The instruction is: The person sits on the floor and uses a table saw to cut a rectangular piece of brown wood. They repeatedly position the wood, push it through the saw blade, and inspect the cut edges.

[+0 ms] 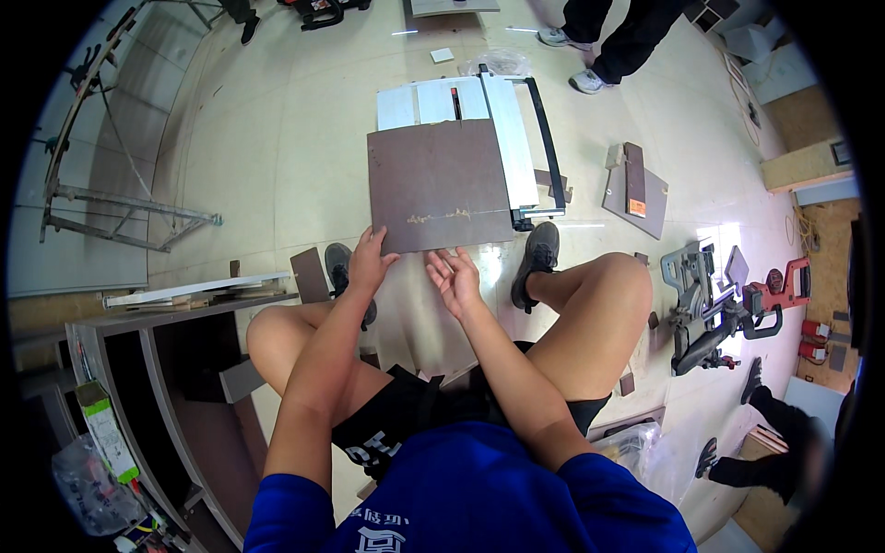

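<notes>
A flat brown-grey panel lies over the near part of a low, pale-topped bench, which looks like a table saw. A whitish chipped line runs across the panel near its front edge. My left hand is closed on the panel's near left corner, fingers along the side and thumb at the front edge. Palm up, my right hand is at the middle of the front edge, its fingers apart and slightly bent. Its fingertips are close to the edge; whether they touch it I cannot tell.
A dark cabinet carcass stands at my left, a metal ladder frame beyond it. Board offcuts lie right of the bench. A mitre saw stands farther right. Other people's legs show at the far side and lower right.
</notes>
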Motion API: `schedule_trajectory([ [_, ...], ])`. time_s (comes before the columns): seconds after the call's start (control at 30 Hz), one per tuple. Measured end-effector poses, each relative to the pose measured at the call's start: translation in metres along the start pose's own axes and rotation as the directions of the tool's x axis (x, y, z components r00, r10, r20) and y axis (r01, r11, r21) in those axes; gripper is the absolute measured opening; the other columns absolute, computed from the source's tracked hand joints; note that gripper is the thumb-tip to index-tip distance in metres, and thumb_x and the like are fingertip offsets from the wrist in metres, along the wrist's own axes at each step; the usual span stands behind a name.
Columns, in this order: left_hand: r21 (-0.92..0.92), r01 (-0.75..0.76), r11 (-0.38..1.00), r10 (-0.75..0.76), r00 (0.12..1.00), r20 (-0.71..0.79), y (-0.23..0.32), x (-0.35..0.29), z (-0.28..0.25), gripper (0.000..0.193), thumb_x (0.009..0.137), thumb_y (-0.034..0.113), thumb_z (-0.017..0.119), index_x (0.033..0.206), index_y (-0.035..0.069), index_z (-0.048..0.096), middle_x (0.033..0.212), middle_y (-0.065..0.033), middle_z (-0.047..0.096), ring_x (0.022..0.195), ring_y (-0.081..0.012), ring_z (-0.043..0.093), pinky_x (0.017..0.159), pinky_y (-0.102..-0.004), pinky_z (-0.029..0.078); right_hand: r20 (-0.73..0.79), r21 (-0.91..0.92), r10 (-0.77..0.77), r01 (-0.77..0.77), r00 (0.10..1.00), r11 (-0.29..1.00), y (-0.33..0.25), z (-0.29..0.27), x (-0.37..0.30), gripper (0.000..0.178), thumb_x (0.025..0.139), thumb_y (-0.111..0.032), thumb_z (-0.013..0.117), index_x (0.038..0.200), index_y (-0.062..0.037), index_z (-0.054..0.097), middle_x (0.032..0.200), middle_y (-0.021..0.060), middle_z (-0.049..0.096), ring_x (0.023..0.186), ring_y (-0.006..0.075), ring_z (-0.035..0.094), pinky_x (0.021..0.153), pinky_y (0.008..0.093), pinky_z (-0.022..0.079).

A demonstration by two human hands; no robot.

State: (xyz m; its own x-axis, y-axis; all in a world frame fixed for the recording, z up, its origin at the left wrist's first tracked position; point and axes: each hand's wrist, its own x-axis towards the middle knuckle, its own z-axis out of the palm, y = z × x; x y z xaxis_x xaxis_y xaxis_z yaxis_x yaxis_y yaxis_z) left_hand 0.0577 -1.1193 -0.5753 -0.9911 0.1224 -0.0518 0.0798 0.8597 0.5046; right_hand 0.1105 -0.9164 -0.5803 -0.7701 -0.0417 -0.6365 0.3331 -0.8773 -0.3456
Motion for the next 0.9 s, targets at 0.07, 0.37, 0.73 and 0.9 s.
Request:
schedule_trajectory([
  [0.07,0.014,0.003,1.0,-0.003,1.0,-0.002,-0.001,0.0,0.001,0.071,0.073,0.021,0.084,0.135,0.006,0.054,0.141,-0.0216,0.05,0.123,-0.0378,0.055,0.1,-0.0428,0.048,0.006,0.0,-0.003,0.003,1.0,1.0,0.0,0.0,0.0,0.081,0.094,-0.002,0.047,0.157,-0.0058,-0.004,0.156,0.0245,0.028,0.129,0.0341,0.053,0.101,0.0452,0.048],
  [0.37,0.059,-0.035,0.998,0.037,0.999,-0.025,-0.007,0.001,0.008,0.072,0.073,0.026,0.084,0.136,0.006,0.053,0.141,-0.0223,0.049,0.124,-0.0388,0.054,0.101,-0.0433,0.048,-0.056,-0.034,-0.025,0.023,0.998,0.999,0.008,-0.008,-0.003,0.072,0.094,-0.003,0.048,0.156,-0.0071,0.011,0.146,0.0198,0.041,0.121,0.0324,0.057,0.095,0.0421,0.053],
  [0.73,0.049,-0.037,0.998,0.036,0.999,0.018,-0.009,0.003,0.001,0.07,0.076,0.03,0.082,0.136,0.008,0.053,0.14,-0.0194,0.05,0.118,-0.04,0.058,0.096,-0.0455,0.051,0.826,-0.56,-0.243,0.698,0.508,-0.446,0.006,0.018,0.004,0.057,0.078,-0.013,0.075,0.131,-0.0064,0.055,0.137,0.0152,0.053,0.131,0.0355,0.047,0.108,0.0523,0.038],
  [0.9,0.05,-0.038,0.998,0.037,0.999,0.017,-0.008,0.004,0.003,0.07,0.076,0.028,0.082,0.136,0.008,0.053,0.14,-0.0212,0.05,0.117,-0.0417,0.058,0.095,-0.0461,0.051,0.735,-0.49,-0.053,0.476,0.677,-0.73,-0.021,0.045,0.041,0.071,0.078,-0.038,0.077,0.138,-0.0093,0.052,0.15,0.017,0.039,0.144,0.0341,0.029,0.118,0.0525,0.024],
])
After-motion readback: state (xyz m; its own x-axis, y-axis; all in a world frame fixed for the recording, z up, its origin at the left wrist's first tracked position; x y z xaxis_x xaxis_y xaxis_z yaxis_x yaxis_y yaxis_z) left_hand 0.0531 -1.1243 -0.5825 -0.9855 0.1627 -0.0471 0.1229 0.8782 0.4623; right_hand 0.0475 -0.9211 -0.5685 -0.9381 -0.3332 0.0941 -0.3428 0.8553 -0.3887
